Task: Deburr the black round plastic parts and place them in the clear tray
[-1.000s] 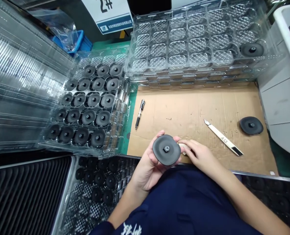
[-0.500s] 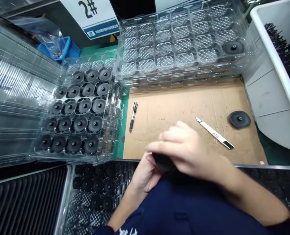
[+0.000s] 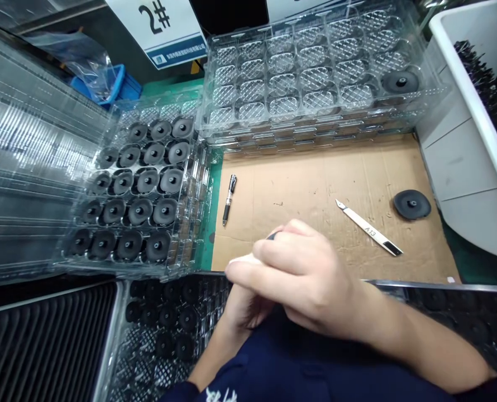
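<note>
My two hands are together over the near edge of the cardboard, in front of my body. My right hand (image 3: 301, 273) is closed, its fingers curled over the top of my left hand (image 3: 248, 310). Between them is a black rounded part (image 3: 275, 235); only a small dark bit of it shows. The left fingers are mostly covered by the right hand. A similar black disc-like part (image 3: 411, 205) with a central stub lies on the cardboard to the right. Nearer my hands is a white craft knife (image 3: 368, 227), its blade pointing up and left.
A clear tray (image 3: 171, 223) at left holds rows of black parts. Stacked clear trays (image 3: 282, 131) stand at the back, one black part in the top one. A pen (image 3: 229, 200) lies on the cardboard (image 3: 286, 184). A white bin (image 3: 462, 134) of dark scraps stands at right.
My right hand has moved down and left and curled over my left hand. The black part, plainly visible between them before, is now almost hidden.
</note>
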